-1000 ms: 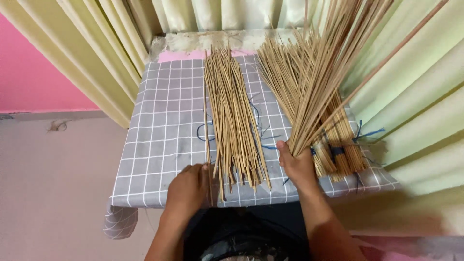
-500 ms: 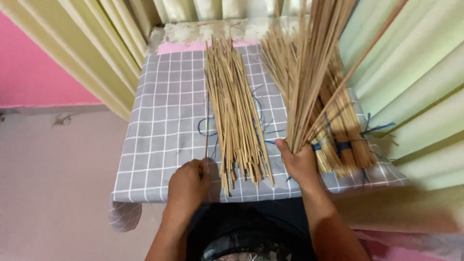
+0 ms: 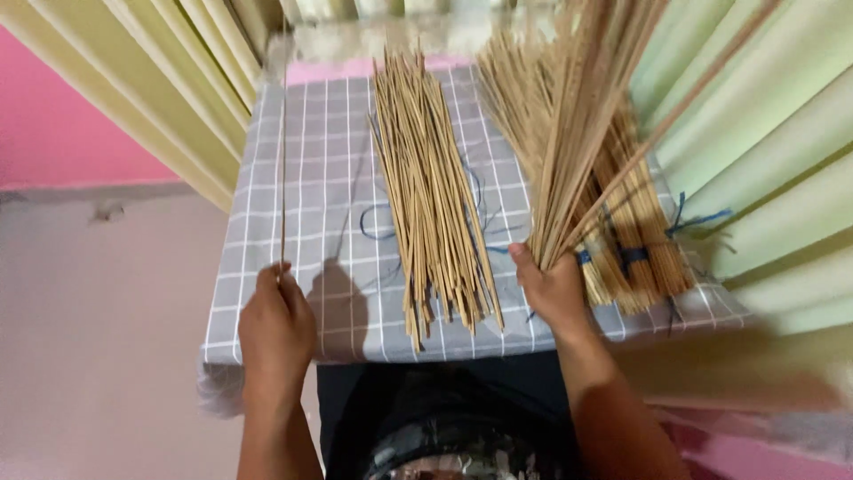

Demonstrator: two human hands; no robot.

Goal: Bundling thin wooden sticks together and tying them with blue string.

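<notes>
My right hand (image 3: 553,289) grips the lower end of a fanned bunch of thin tan sticks (image 3: 582,116) that rises up and away from me. My left hand (image 3: 275,320) pinches a single thin stick (image 3: 283,178), held upright over the left side of the grey checked cloth (image 3: 311,178). Between my hands a loose pile of the same sticks (image 3: 431,191) lies lengthwise on the cloth.
Bundles of sticks tied with blue string (image 3: 635,240) lie at the right edge, behind my right hand. Loose blue string (image 3: 378,231) trails under the pile. Pale yellow-green curtains (image 3: 755,133) hang on both sides. A pink wall (image 3: 71,133) and a beige floor (image 3: 98,338) are at the left.
My left hand has moved left, away from the flat pile, and now holds one stick upright. The right hand keeps its bunch, raised a little steeper.
</notes>
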